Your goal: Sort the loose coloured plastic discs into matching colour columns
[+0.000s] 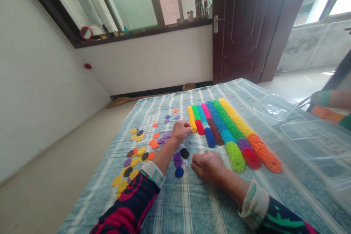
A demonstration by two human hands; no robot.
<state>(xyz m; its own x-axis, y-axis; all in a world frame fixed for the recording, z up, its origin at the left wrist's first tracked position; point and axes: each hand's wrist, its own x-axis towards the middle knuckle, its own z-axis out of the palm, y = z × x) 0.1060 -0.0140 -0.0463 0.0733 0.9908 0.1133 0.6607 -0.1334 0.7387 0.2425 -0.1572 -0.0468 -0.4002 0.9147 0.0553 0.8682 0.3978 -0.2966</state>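
Observation:
My left hand (pixel 181 131) is closed at the near end of the short yellow row (pixel 191 117), its fingertips on a yellow interlocking disc there. My right hand (pixel 210 166) rests on the cloth with curled fingers; whatever they may hold is hidden. Overlapping discs form several rows between and beyond my hands, among them a green row (pixel 227 120) and a long yellow row (pixel 236 117) ending in orange discs (pixel 265 153). A black disc (pixel 184 153), purple discs (pixel 178 159) and a blue disc (pixel 179 172) lie between my wrists.
Loose yellow discs (pixel 117 180), orange discs (pixel 154 144) and purple discs (pixel 163 138) are scattered at the left. Clear plastic boxes (pixel 275 108) stand on the right of the striped cloth (pixel 167 208). Part of another person (pixel 331 102) shows at the far right. A door (pixel 246 25) is behind.

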